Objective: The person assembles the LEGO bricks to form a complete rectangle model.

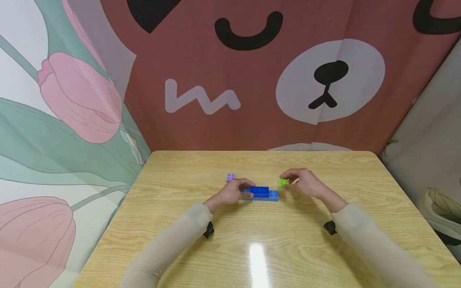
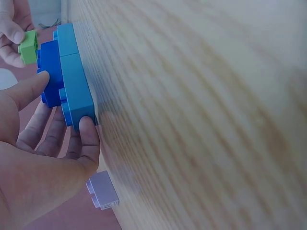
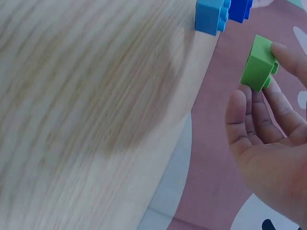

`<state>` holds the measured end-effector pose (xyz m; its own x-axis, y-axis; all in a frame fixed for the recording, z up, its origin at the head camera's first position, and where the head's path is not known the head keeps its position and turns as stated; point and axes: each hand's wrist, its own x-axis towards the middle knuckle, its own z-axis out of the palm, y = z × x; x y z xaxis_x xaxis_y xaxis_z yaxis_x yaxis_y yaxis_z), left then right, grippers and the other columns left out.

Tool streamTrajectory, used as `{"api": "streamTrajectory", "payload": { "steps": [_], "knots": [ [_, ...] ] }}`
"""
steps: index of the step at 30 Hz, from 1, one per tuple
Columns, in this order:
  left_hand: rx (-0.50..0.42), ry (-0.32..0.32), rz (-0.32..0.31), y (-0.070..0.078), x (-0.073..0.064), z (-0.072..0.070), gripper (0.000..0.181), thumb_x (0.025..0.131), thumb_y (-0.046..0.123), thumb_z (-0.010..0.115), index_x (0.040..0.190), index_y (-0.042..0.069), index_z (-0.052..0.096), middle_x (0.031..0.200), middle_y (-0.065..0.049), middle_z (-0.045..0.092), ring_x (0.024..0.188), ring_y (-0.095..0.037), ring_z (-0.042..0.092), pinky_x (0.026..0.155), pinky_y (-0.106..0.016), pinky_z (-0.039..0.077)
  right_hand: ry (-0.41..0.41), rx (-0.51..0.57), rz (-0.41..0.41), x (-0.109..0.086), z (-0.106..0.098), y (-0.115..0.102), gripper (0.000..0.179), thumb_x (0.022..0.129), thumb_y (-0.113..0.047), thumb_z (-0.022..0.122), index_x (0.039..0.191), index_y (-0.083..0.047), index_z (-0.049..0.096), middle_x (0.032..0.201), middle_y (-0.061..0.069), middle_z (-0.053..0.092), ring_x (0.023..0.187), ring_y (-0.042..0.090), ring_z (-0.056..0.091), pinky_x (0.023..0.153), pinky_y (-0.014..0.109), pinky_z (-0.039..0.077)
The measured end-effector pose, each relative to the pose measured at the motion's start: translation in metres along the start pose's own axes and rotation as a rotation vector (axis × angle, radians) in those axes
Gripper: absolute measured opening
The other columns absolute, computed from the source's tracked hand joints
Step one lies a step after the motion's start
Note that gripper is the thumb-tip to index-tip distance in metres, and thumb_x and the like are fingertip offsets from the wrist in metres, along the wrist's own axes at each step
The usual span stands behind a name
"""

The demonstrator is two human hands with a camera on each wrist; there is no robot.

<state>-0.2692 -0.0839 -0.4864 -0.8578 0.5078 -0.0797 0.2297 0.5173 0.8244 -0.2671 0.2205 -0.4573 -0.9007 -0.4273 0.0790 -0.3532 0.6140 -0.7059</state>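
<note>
Right grip: The right hand [image 1: 306, 183] pinches the green block [image 3: 259, 63] with its fingertips, bumps facing up.
Left grip: The left hand [image 1: 230, 193] curls around the left end of the light blue blocks [image 1: 273, 195], with one finger on the dark blue block [image 1: 260, 191].
Green block: It is just beyond the right end of the blue pile and seems to be up off the worktop.
Blue pile: The dark blue block sits on top, across the middle, so bumps show at both ends.
Good way: If the green block is to join the pile, it would be best to hold it flat, line it up with the bumps, then press straight down. The left hand should hold the pile firm, as a push on one end might tip it.
Purple block: The purple block [image 1: 230, 176] sits alone behind the left hand.
Worktop: The worktop [image 1: 212, 260] is yellowish wood, with a bright shine near the front.
Room: A reddish cloth [image 1: 201, 132] with a cartoon bear hangs behind; a flowery cloth [image 1: 79, 98] hangs on the left.
</note>
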Motion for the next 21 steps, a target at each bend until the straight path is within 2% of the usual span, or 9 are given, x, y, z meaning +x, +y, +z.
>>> {"api": "streamTrajectory", "payload": {
  "steps": [7, 21],
  "knots": [
    [0.013, 0.003, -0.005, 0.001, 0.000, 0.000, 0.033, 0.096, 0.014, 0.073, 0.129, 0.015, 0.069, 0.119, 0.003, 0.066, 0.113, -0.015, 0.060, 0.097, -0.035, 0.049, -0.023, 0.020, 0.007, 0.004, 0.013, -0.007, 0.034, 0.089, -0.014, 0.081, 0.120, -0.004, 0.073, 0.103, 0.002, 0.069, 0.091, 0.021, 0.062, 0.076, 0.041, 0.052],
    [0.010, 0.003, -0.015, 0.000, 0.001, 0.000, 0.033, 0.097, 0.015, 0.072, 0.130, 0.015, 0.069, 0.119, 0.003, 0.066, 0.111, -0.015, 0.060, 0.096, -0.034, 0.049, -0.080, 0.044, 0.004, 0.011, 0.032, -0.007, 0.032, 0.089, -0.014, 0.081, 0.119, -0.004, 0.073, 0.102, 0.000, 0.070, 0.088, 0.019, 0.060, 0.075, 0.037, 0.051]
  ]
}}
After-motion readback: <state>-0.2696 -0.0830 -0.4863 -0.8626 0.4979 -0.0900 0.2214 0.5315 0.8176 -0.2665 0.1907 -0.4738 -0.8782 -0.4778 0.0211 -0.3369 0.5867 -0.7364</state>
